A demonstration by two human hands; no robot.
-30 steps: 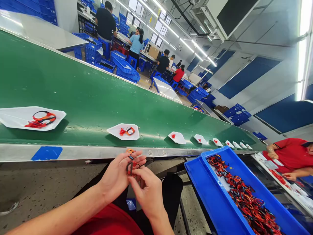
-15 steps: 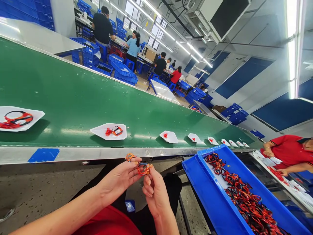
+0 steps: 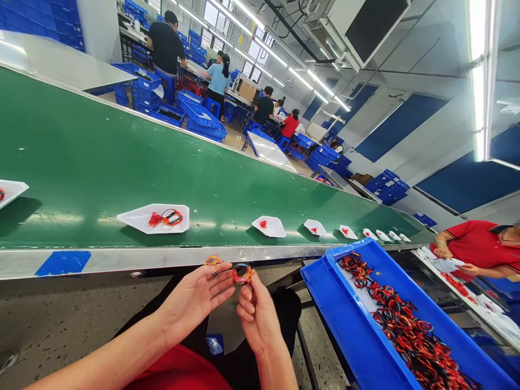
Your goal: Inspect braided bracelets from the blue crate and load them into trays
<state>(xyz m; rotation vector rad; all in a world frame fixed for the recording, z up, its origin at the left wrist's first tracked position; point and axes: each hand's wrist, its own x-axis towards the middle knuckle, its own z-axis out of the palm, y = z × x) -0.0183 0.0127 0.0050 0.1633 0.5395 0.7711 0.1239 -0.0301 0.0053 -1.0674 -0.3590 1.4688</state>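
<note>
Red-and-black loop (image 3: 242, 275) pinched in R hand (image 3: 258, 311), just beside L fingertips, on near side of green conveyor belt (image 3: 162, 162). L hand (image 3: 197, 295) palm up, fingers spread, orange loop (image 3: 213, 260) at its far edge; can't tell if gripped. Nearest whole tray (image 3: 136, 221) already has loop + red bits; next 3 trays (image 3: 276, 228) to R show red bits only, so seemingly unfinished. Blue bin (image 3: 422, 293) alongside, heaped w/ loops. Metal rail (image 3: 162, 260) lies betw. hands & belt; co-worker (image 3: 479, 246) far R.
</note>
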